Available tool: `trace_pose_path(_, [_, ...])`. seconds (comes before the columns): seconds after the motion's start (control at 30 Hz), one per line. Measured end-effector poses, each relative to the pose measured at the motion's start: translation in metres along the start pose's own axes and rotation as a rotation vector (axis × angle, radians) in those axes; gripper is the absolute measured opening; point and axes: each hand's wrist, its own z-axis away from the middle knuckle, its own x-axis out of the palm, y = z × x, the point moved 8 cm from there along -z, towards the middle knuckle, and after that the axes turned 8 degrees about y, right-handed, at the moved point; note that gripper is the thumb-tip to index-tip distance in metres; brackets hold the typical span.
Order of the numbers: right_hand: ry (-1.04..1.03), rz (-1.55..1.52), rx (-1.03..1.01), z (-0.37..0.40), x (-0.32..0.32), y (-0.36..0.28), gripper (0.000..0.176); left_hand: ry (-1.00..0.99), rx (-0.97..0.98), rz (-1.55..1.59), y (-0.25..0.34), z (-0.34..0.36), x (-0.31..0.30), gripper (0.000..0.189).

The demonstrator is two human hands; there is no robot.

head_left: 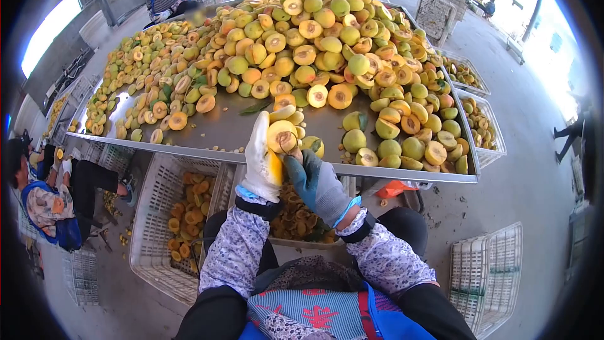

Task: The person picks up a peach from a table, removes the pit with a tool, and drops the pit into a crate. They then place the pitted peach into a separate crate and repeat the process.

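Note:
My left hand, in a white glove with a yellow palm, is closed around a peach half. Its cut face is turned up toward me, with a brown middle. My right hand, in a grey and blue glove, is closed with its fingertips at the lower edge of that half. A small dark tip shows there, but what the fingers hold is mostly hidden. Both hands are just over the near edge of a metal table heaped with whole and halved yellow peaches.
Below the table edge stand a white crate with peach halves and another crate's contents between my knees. Filled crates line the right side. Stacked crates stand lower right. Other people sit at the far side and at left.

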Motion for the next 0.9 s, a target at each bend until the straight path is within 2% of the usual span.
trace_pose_path(0.13, [0.020,-0.068,0.009,0.000,0.004,-0.003,0.031,0.051,-0.001,-0.027,0.004,0.005,0.001,0.048])
trace_pose_path(0.2, [0.023,-0.147,0.001,0.000,0.008,0.001,0.032,0.098,0.038,-0.018,0.009,0.010,0.002,0.041])
trace_pose_path(0.3, [0.011,-0.071,0.042,0.004,0.018,0.024,0.033,0.085,0.113,-0.034,0.014,0.015,0.003,0.035])
trace_pose_path(0.33, [-0.012,-0.127,0.011,0.004,0.021,0.022,0.035,0.070,0.073,0.005,0.009,0.009,-0.002,0.035])
trace_pose_path(0.37, [-0.005,-0.218,0.010,0.006,0.020,0.013,0.037,0.150,0.007,0.027,0.008,0.013,-0.001,0.036])
trace_pose_path(0.4, [-0.050,-0.328,0.074,0.007,0.030,0.022,0.039,0.245,-0.030,-0.001,0.004,0.012,-0.007,0.037])
trace_pose_path(0.47, [-0.091,-0.485,0.162,0.012,0.041,0.021,0.042,0.265,-0.018,-0.045,0.008,0.015,-0.004,0.036])
trace_pose_path(0.53, [-0.167,-0.457,0.235,0.015,0.051,0.036,0.045,0.256,0.043,-0.129,0.012,0.016,-0.002,0.037])
trace_pose_path(0.63, [-0.150,-0.392,0.164,0.020,0.049,0.038,0.048,0.280,0.085,-0.314,0.019,0.024,0.002,0.038])
trace_pose_path(0.73, [-0.173,-0.548,0.174,0.024,0.048,0.021,0.051,0.275,0.087,-0.329,0.019,0.025,0.004,0.038])
trace_pose_path(0.83, [-0.447,-0.535,0.548,0.038,0.037,0.002,0.054,0.200,0.096,-0.298,0.023,0.028,0.012,0.040])
trace_pose_path(0.9, [-0.471,-0.476,0.614,0.041,0.033,0.002,0.055,0.066,0.052,-0.457,0.025,0.021,0.009,0.041])
